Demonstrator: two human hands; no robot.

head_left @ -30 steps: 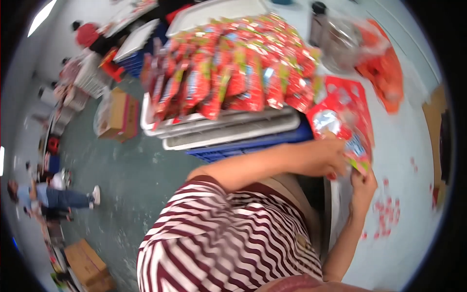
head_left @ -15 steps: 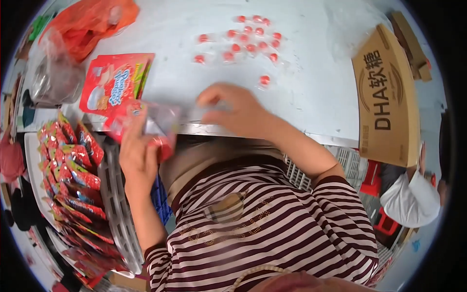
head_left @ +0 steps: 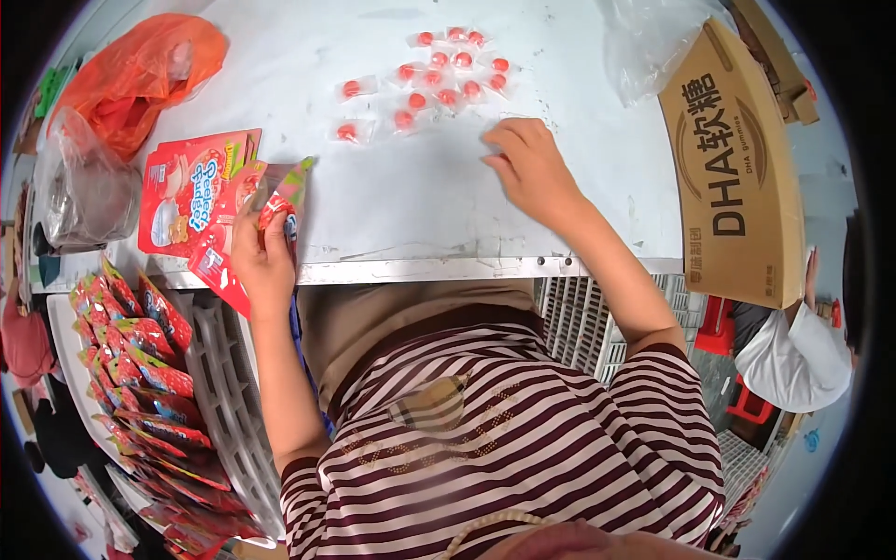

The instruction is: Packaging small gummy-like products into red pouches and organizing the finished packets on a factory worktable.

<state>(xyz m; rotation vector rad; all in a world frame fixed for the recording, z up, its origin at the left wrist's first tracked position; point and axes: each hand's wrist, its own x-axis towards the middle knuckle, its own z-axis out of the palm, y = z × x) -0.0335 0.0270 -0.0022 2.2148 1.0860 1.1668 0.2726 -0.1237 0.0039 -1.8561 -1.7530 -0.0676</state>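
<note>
My left hand (head_left: 260, 247) is closed around a red candy pouch (head_left: 222, 266) at the table's front edge. The pouch has a green upper corner and is tilted toward me. Just behind it, on the table, lies a stack of flat red pouches (head_left: 177, 201). My right hand (head_left: 534, 173) is low over the white table, its fingers curled inward; what they hold, if anything, is hidden. Beyond that hand, several red candies (head_left: 447, 96) in clear wrappers lie loosely scattered.
A cardboard box (head_left: 742, 168) stands at the right. At the far left are an orange plastic bag (head_left: 140, 79) and a clear bag around a container (head_left: 93, 191). A crate (head_left: 219, 373) of filled red pouches (head_left: 154, 373) sits left of me. A person in white (head_left: 793, 359) is at right.
My right hand has moved right and away from the pouch, out toward the candies. Two candies at the near right of the group are no longer visible. The left hand still grips the pouch.
</note>
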